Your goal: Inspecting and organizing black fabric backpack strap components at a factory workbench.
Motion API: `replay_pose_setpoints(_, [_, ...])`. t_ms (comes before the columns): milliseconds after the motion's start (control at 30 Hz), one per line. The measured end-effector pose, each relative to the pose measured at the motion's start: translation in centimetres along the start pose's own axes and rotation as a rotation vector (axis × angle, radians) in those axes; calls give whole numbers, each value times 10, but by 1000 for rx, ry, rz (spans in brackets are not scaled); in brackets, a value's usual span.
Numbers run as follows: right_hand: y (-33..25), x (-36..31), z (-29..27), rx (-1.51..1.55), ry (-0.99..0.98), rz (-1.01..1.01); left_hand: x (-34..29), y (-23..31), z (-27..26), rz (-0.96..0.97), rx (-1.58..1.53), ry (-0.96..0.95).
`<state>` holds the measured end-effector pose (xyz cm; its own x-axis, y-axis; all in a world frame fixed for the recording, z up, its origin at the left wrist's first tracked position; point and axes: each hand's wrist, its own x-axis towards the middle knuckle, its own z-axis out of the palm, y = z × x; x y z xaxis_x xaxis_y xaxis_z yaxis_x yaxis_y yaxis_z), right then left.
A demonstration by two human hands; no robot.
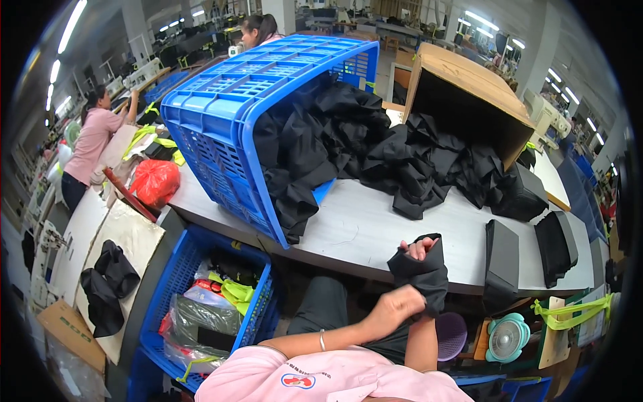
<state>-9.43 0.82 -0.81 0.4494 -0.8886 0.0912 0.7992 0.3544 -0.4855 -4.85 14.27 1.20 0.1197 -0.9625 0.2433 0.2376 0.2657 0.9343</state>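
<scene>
A black fabric piece (pixel 429 276), open like a tube, is around my right hand (pixel 421 248) and wrist just off the front edge of the table. The curled fingertips of that hand show at its upper opening, against the cloth; the rest of the hand is hidden inside. My left hand (pixel 400 303), closed, pinches the lower edge of the same piece near my right wrist. Beyond my hands, a heap of black fabric pieces (pixel 408 167) spills across the grey table (pixel 348 221) from a tipped blue plastic crate (pixel 234 127).
A cardboard box (pixel 469 80) lies on its side behind the heap. Folded black stacks (pixel 501 254) sit at the right. A blue basket of bagged cloth (pixel 261 295) stands at my left, a small green fan (pixel 507 337) at my right. Two people work farther back.
</scene>
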Motion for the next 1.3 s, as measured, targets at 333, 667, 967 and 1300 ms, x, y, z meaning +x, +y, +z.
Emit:
replay_pose_setpoints(333, [11, 7, -25, -242, -423, 21, 47, -1, -21, 250, 326, 209])
replay_pose_setpoints(667, [80, -43, -25, -424, 45, -146, 101, -49, -77, 133, 471, 466])
replay_pose_setpoints(967, [2, -138, 0, -1181, -197, 70, 139, -37, -180, 126, 319, 697])
replay_pose_setpoints(1300, [-19, -87, -1, -1857, 227, -468, 73, 7, -84, -40, 359, 287])
